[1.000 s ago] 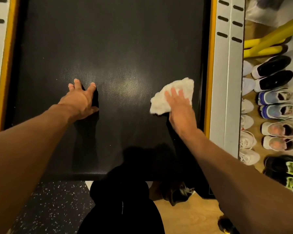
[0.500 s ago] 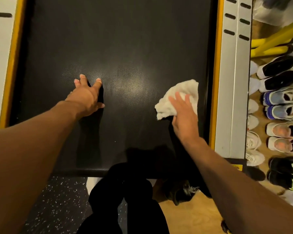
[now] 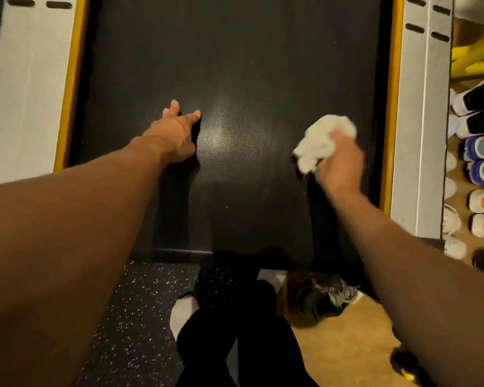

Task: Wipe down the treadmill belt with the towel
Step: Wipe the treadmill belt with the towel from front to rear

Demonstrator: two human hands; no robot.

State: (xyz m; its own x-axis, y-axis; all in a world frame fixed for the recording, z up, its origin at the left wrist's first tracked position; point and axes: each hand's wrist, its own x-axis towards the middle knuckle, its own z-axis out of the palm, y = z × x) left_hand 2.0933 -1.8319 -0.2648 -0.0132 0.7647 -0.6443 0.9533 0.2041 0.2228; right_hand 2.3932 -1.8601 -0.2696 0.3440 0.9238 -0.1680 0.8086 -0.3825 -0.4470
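Note:
The black textured treadmill belt point(image 3: 235, 65) fills the middle of the view, with a bright glare spot at its centre. My left hand point(image 3: 176, 135) rests flat on the belt left of that spot, fingers spread, holding nothing. My right hand point(image 3: 340, 163) is near the belt's right edge, closed around a crumpled white towel point(image 3: 323, 141) that bulges out to the upper left of my fingers. The towel looks bunched up and slightly blurred.
White side rails point(image 3: 25, 93) with yellow trim point(image 3: 387, 121) flank the belt. A row of shoes point(image 3: 481, 169) lines the wooden floor at the right. My legs in black trousers point(image 3: 235, 344) and a dark shoe point(image 3: 319, 300) stand behind the belt's rear edge.
My right hand went from pressing flat on the spread towel to gripping it bunched into a ball. My left hand stays planted on the belt.

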